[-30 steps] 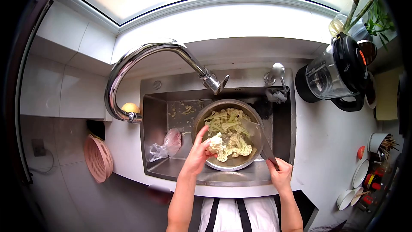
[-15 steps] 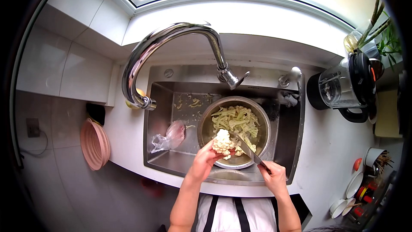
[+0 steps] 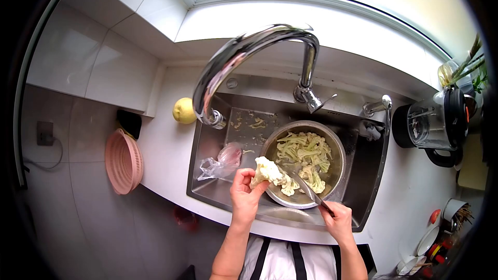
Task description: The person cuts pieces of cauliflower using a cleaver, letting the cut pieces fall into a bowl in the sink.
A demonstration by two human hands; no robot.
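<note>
My left hand grips a piece of cauliflower over the near left rim of a metal bowl. My right hand is closed round the dark handle of a knife, whose blade points up and left over the bowl, its tip close to the held piece. Cut cauliflower florets lie inside the bowl, which stands in the steel sink. A pinkish item in a clear plastic bag rests in the sink, left of the bowl.
A curved chrome faucet arches over the sink's left part. Beside it on the counter sits a yellow fruit. A pink basket is at the far left. On the right are a blender, a white dish and a plant.
The view has shifted, so the sink sits further right. The cauliflower piece in my left hand has been lifted and turned. The knife has come from the bowl's right side toward that piece.
</note>
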